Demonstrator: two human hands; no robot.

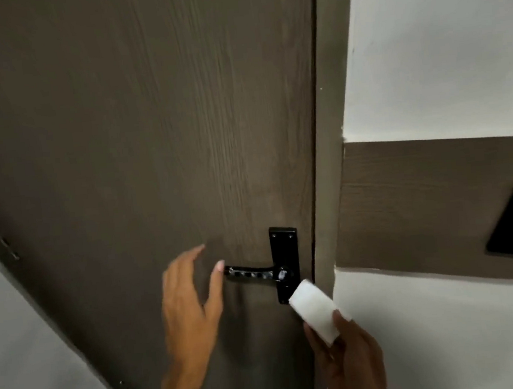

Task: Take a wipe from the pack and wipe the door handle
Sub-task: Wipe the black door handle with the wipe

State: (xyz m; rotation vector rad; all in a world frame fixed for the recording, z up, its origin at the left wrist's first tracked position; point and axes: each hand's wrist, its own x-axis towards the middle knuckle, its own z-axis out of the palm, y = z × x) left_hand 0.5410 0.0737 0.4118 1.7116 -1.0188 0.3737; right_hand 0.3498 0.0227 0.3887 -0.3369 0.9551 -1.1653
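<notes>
With the wipe [318, 310] folded into a thick white pad, the right hand [351, 364] pinches its lower end between thumb and fingers, so the free end sticks up toward the handle [252, 275]. Pad tip sits just below the black backplate [285, 262], near its bottom edge; contact unclear. Left hand [189, 307] is spread and holds nothing, 1 fingertip right at the lever's free end, probably to steady the lever while the pad rubs it. Lever is horizontal, door [148, 126] shut against the frame [323, 156]. Pack not in view. Judgement: wipe is already out, wiping not started. Next: bring pad onto the lever and run it along its length.
</notes>
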